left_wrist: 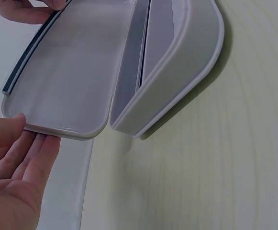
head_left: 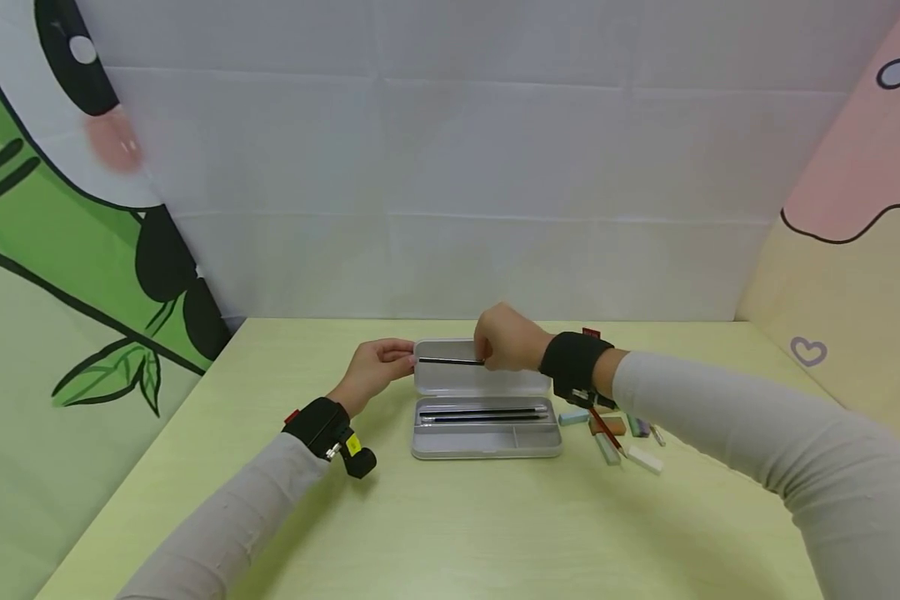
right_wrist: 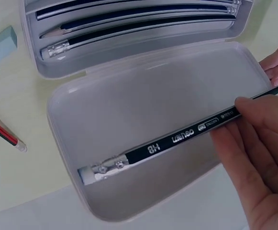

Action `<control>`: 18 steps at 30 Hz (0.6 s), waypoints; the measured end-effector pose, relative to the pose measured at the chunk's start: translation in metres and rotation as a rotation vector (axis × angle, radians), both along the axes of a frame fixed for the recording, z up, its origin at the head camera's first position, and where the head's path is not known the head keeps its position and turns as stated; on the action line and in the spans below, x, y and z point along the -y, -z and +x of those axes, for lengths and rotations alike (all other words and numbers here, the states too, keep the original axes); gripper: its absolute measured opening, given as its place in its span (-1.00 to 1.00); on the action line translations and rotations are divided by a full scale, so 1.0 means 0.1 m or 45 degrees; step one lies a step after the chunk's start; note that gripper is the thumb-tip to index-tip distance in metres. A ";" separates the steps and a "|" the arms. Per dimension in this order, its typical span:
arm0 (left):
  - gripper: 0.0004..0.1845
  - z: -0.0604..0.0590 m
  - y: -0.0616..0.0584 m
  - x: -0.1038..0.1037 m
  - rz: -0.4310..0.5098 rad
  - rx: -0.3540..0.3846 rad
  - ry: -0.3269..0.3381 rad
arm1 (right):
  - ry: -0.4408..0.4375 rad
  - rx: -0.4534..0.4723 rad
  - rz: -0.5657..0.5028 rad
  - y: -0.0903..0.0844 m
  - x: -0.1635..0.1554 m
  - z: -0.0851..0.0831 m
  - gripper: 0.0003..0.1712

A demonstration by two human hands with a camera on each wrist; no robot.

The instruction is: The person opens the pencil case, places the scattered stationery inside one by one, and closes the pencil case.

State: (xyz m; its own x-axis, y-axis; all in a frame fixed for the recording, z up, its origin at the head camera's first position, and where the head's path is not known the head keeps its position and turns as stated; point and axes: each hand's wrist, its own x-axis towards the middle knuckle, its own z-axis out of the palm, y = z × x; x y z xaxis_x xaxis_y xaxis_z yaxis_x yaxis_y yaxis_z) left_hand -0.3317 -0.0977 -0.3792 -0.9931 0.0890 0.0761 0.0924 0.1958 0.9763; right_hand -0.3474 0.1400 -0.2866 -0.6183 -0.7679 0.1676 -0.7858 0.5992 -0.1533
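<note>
A grey pencil case lies on the table with its lid tipped back. My left hand pinches the lid's left edge, thumb inside and fingers beneath, as the left wrist view shows. My right hand holds a dark pencil marked HB between thumb and fingers. That pencil lies crosswise over the lid, its white eraser end pointing away from the hand. In the case's long compartment rest 3 dark pencils, one with its sharpened tip showing.
Right of the case lie a light blue eraser, a brown block, a white block, a pale green block and a red-striped pencil. Part of this group sits under my right forearm. A cloth-covered wall stands behind the table.
</note>
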 end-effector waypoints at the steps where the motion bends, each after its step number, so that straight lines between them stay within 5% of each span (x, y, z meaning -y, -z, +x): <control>1: -0.61 0.00 0.00 0.00 -0.004 -0.002 0.000 | 0.000 0.004 0.006 0.01 0.01 0.00 -0.88; 18: -0.61 0.02 -0.03 -0.01 -0.021 0.026 -0.022 | 0.067 0.078 0.078 0.06 -0.02 -0.02 -0.90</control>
